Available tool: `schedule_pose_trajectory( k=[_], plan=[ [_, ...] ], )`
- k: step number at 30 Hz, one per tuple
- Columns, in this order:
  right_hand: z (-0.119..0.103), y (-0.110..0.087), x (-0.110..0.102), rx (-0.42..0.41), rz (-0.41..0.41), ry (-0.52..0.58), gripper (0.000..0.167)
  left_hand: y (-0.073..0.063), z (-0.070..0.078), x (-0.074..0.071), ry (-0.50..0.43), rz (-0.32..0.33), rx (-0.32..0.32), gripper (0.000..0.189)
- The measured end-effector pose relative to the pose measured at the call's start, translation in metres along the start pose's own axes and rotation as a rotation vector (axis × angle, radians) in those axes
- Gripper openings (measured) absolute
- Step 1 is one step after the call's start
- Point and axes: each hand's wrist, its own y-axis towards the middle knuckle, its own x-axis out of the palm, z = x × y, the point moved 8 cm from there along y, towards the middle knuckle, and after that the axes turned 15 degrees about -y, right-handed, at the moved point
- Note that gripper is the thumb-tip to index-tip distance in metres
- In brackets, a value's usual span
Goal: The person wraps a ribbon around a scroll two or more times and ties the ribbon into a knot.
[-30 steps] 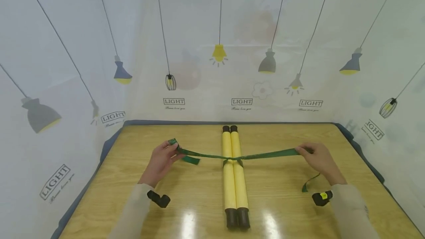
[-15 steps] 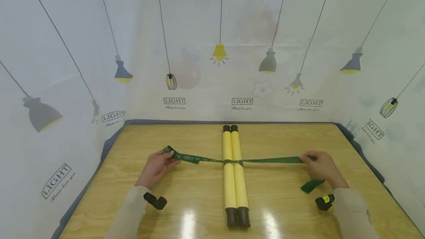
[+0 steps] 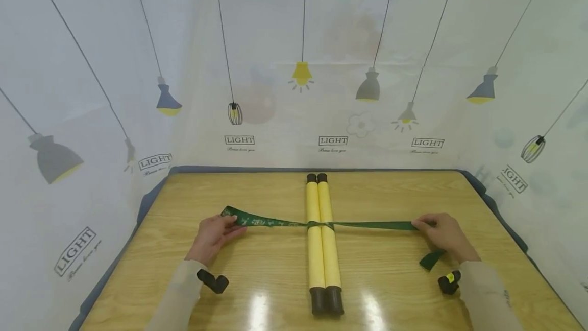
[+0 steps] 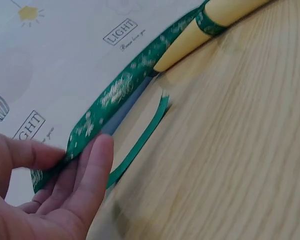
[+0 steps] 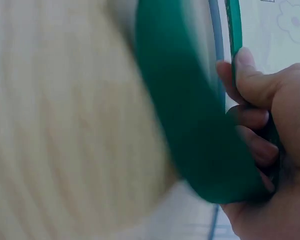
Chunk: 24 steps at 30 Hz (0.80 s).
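Two yellow rods with dark end caps lie side by side on the table, pointing away from me. A green ribbon with pale printing is wrapped around both near their middle, crossing on top. My left hand pinches the ribbon's left end between thumb and fingers; in the left wrist view a loose tail hangs below that hand. My right hand pinches the right end, and its free tail loops out below the palm, blurred in the right wrist view. Both ribbon lengths stretch nearly straight between hands and rods.
The wood-grain table carries the rods at its centre. Behind it and at both sides hangs a white curtain printed with lamps. A black wrist camera sits on my left wrist, another camera on my right.
Both hands have lowered a little toward the table, the left also moving outward. The ribbon, higher over the rods before, is now drawn down flat against them.
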Motion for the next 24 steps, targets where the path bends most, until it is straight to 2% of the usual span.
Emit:
schedule_pose_trajectory(
  k=[4, 8, 11, 14, 20, 22, 24],
  plan=[
    [0.006, -0.001, -0.014, 0.011, 0.019, -0.023, 0.042, -0.004, 0.01, -0.005, -0.062, -0.016, 0.027, 0.003],
    [0.015, -0.006, -0.029, 0.016, 0.056, -0.039, 0.042, -0.01, 0.025, -0.014, -0.175, -0.005, 0.047, 0.011],
    [0.026, -0.011, -0.038, 0.015, 0.084, -0.055, 0.039, -0.016, 0.037, -0.028, -0.199, 0.034, 0.068, 0.01],
    [0.038, -0.015, -0.044, 0.011, 0.101, -0.081, 0.034, -0.021, 0.047, -0.048, -0.156, 0.11, 0.098, 0.008],
    [0.055, -0.022, -0.049, 0.01, 0.137, -0.126, 0.027, -0.027, 0.059, -0.089, 0.054, 0.248, 0.157, 0.063],
    [0.06, -0.024, -0.049, 0.018, 0.15, -0.138, 0.026, -0.028, 0.064, -0.103, 0.142, 0.312, 0.188, 0.069],
    [0.066, -0.026, -0.05, 0.037, 0.168, -0.156, 0.026, -0.031, 0.069, -0.114, 0.241, 0.392, 0.225, 0.066]
  ],
)
